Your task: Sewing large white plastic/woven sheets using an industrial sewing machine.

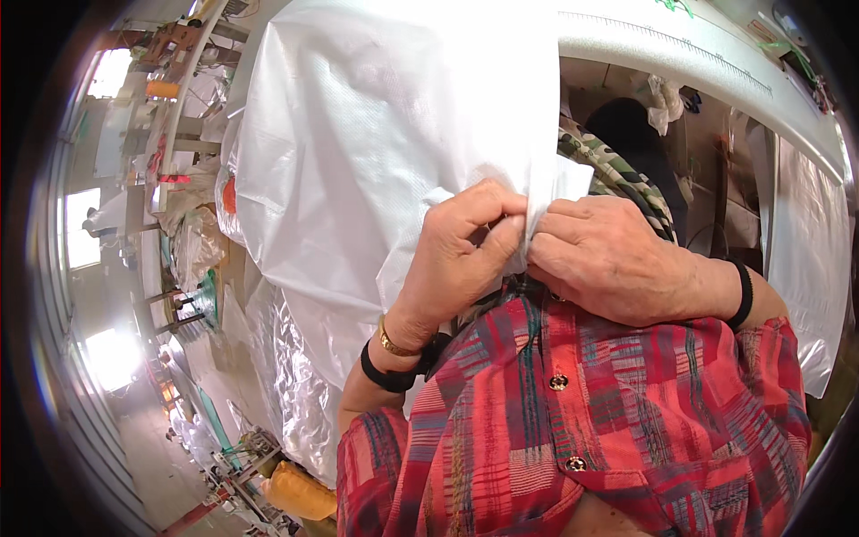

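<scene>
A large sheet of white woven plastic fabric [358,152] drapes over the table edge and down toward my lap. Close to my chest, my left hand [465,237] pinches a fold of it between thumb and index finger. Right beside it, my right hand [604,255] is closed on the same fold, its fingers curled against the edge. A small white corner of the fabric sticks out above my right knuckles. What the tips of my right fingers do is partly hidden by the hand itself.
A white table edge [662,45] with a ruler scale runs across the upper right. Clear plastic sheeting [810,259] hangs at the far right. Crumpled shiny plastic [300,385] lies at the left, near an orange-yellow roll [300,490]. Machines and workbenches stand farther left.
</scene>
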A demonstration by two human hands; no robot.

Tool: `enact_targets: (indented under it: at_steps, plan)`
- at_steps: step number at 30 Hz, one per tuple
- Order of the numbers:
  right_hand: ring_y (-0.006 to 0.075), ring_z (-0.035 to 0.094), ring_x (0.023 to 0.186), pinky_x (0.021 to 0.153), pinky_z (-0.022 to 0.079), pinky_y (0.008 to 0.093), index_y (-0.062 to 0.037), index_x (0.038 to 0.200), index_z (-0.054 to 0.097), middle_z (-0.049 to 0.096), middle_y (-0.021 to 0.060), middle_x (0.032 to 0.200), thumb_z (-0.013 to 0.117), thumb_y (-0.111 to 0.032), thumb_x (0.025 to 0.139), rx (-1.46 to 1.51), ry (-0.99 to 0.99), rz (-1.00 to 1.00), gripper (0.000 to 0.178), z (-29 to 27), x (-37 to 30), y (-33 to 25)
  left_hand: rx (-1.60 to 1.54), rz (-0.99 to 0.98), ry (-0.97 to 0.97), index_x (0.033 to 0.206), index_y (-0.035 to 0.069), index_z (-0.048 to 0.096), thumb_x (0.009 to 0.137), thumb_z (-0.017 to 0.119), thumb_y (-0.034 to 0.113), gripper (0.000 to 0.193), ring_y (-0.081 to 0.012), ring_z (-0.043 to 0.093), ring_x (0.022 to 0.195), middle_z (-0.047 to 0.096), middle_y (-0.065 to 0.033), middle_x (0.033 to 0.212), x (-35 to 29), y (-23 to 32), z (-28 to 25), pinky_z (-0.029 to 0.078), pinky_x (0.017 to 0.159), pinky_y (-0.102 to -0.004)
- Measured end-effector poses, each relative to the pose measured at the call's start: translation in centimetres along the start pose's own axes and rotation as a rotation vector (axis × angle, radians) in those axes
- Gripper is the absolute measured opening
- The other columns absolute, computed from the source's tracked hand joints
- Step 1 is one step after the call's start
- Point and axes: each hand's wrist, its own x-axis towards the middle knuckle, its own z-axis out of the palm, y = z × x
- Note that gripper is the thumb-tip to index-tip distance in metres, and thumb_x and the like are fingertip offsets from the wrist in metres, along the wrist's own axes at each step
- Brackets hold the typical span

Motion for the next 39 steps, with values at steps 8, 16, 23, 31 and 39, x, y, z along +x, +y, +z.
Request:
enact_targets:
  at_steps: [8, 16, 23, 31, 39]
  plan:
    - [0.0211, 0.059, 0.071, 0.067, 0.044, 0.0334, -0.0059, 0.075, 0.059, 0.059, 0.0057, 0.071, 0.064, -0.023, 0.082, -0.116, -0.041, -0.105, 0.019, -0.1, 0.1, 0.2, -0.142, -0.3, 0.043, 0.082, 0.001, 0.056, 0.091, 0.063, 0.008, 0.014, 0.0, 0.042, 0.064, 0.049, 0.0061, 0.07, -0.1, 0.1, -0.9, 0.034, 0.054, -0.0185]
    - [0.0362, 0.063, 0.087, 0.077, 0.048, 0.0438, 0.0004, 0.103, 0.061, 0.065, 0.0167, 0.084, 0.067, -0.019, 0.081, -0.052, 0.019, 0.258, 0.029, 3.5, 8.3, 7.0, 0.528, -0.017, 0.268, 0.09, -0.004, 0.063, 0.088, 0.062, -0.001, 0.004, -0.0064, 0.051, 0.056, 0.061, -0.0014, 0.07, 1.1, 6.6, -7.6, 0.04, 0.052, -0.0231]
    - [0.0331, 0.062, 0.094, 0.085, 0.048, 0.0421, -0.0006, 0.088, 0.065, 0.067, 0.0163, 0.092, 0.059, -0.014, 0.081, 0.029, -0.474, -0.377, 0.016, 9.0, 17.2, 5.1, 1.252, 0.375, -0.251, 0.078, 0.001, 0.054, 0.077, 0.057, -0.001, 0.004, -0.0313, 0.061, 0.059, 0.057, -0.0129, 0.064, 2.8, 10.9, -7.9, 0.048, 0.054, -0.0392]
    - [0.0299, 0.06, 0.101, 0.092, 0.045, 0.0416, -0.0044, 0.087, 0.067, 0.066, 0.0131, 0.094, 0.062, -0.022, 0.079, 0.137, -0.057, -0.363, 0.02, 11.8, 7.7, 10.4, 1.181, 0.218, -0.144, 0.08, 0.005, 0.051, 0.079, 0.058, 0.005, 0.007, -0.0279, 0.064, 0.066, 0.059, -0.0117, 0.069, 0.3, -1.7, -3.5, 0.049, 0.055, -0.0365]
    - [0.0231, 0.058, 0.095, 0.087, 0.045, 0.0382, -0.0079, 0.087, 0.061, 0.062, 0.0047, 0.092, 0.067, -0.019, 0.083, -0.25, 0.012, -0.274, 0.013, -1.3, 8.0, 12.4, 0.511, 0.046, 0.309, 0.094, -0.002, 0.066, 0.084, 0.062, 0.003, 0.011, -0.0263, 0.059, 0.061, 0.063, -0.0126, 0.077, -1.3, -6.5, -1.6, 0.045, 0.056, -0.0322]
